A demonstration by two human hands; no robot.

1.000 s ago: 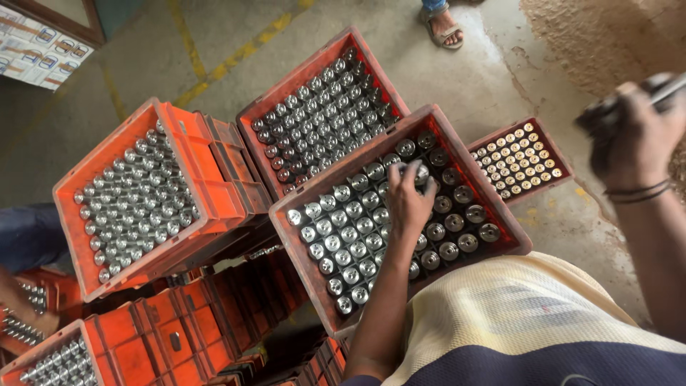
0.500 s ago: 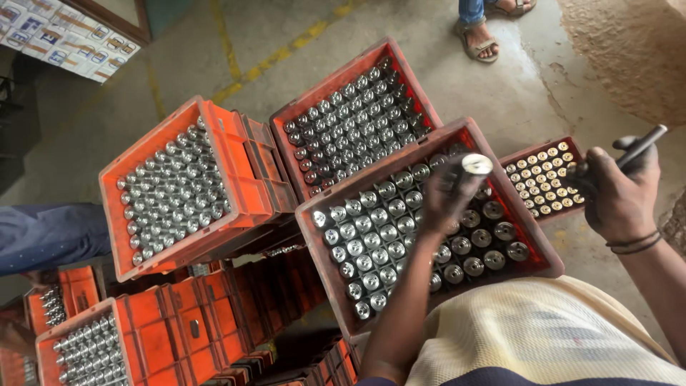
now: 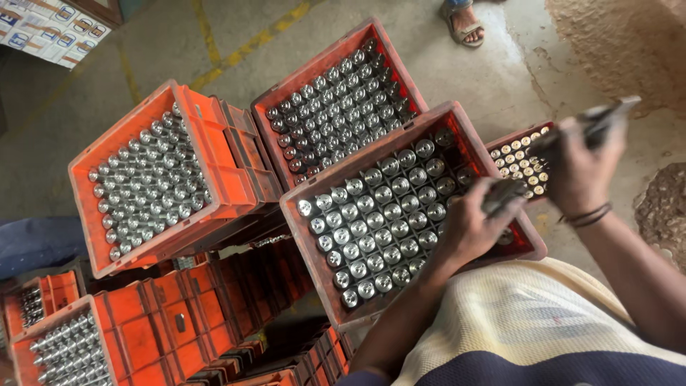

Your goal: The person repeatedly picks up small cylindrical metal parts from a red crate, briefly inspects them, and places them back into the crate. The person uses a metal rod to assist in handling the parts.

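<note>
A dark red crate (image 3: pixel 371 151) packed with upright shiny metal cylinders (image 3: pixel 379 229) stands right in front of me. My left hand (image 3: pixel 464 229) hovers over its right side, closed around one grey metal cylinder (image 3: pixel 504 194) lifted clear of the rows. My right hand (image 3: pixel 579 171) is just to the right of it, gripping a dark slim tool (image 3: pixel 597 118) that points up and to the right. The two hands are close together, and I cannot tell whether the tool touches the cylinder.
An orange crate (image 3: pixel 221 154) of similar cylinders stands at the left, a red one (image 3: pixel 314 77) behind, and a small crate (image 3: pixel 516 137) of paler parts at the right. Stacked orange crates (image 3: pixel 164 322) fill the lower left. Another person's sandalled foot (image 3: pixel 464 25) is on the concrete floor.
My left hand has lifted a cylinder out of the crate and carried it right, towards my right hand. My right hand with the tool has come down and closer.
</note>
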